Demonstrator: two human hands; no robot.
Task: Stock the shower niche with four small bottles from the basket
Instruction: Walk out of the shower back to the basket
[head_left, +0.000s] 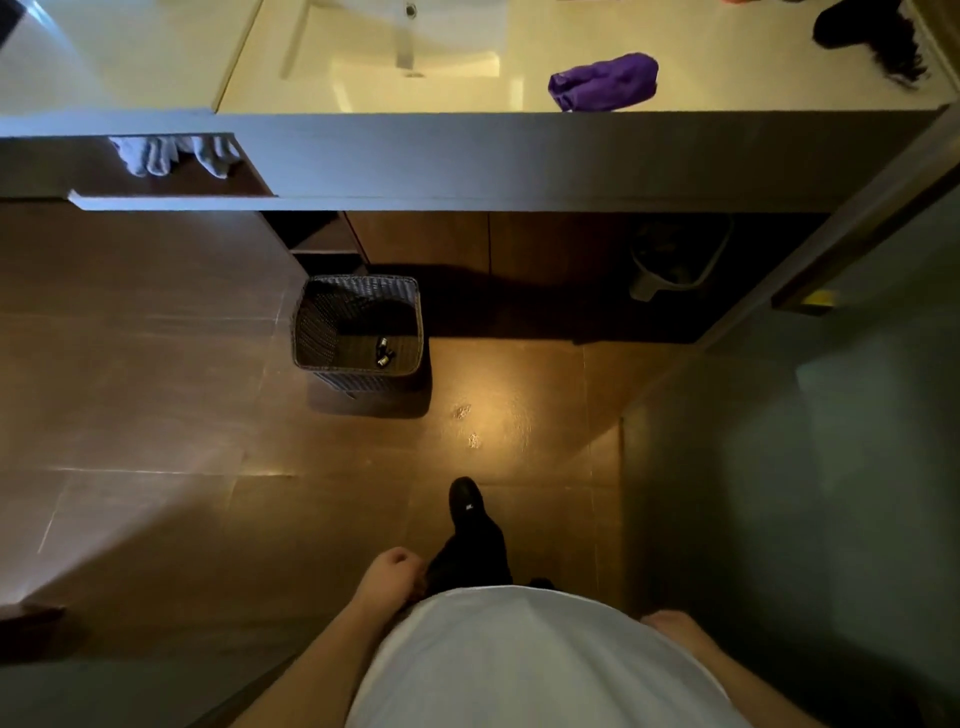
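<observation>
A dark woven basket (317, 332) stands on the brown tiled floor just in front of the vanity. A few small dark bottles (384, 353) lie at its bottom, near the front right corner. My left hand (396, 567) hangs by my hip with loosely curled fingers and holds nothing, well short of the basket. Of my right hand (670, 620) only an edge shows beside my white shirt; its fingers are hidden. The shower niche is not in view.
The vanity counter (363, 93) with a sink runs across the top and carries a purple cloth (605, 82) and a black hairy object (878, 36). White towels (171, 155) lie on a shelf at left. A glass panel (810, 467) stands at right. My black shoe (467, 504) steps forward.
</observation>
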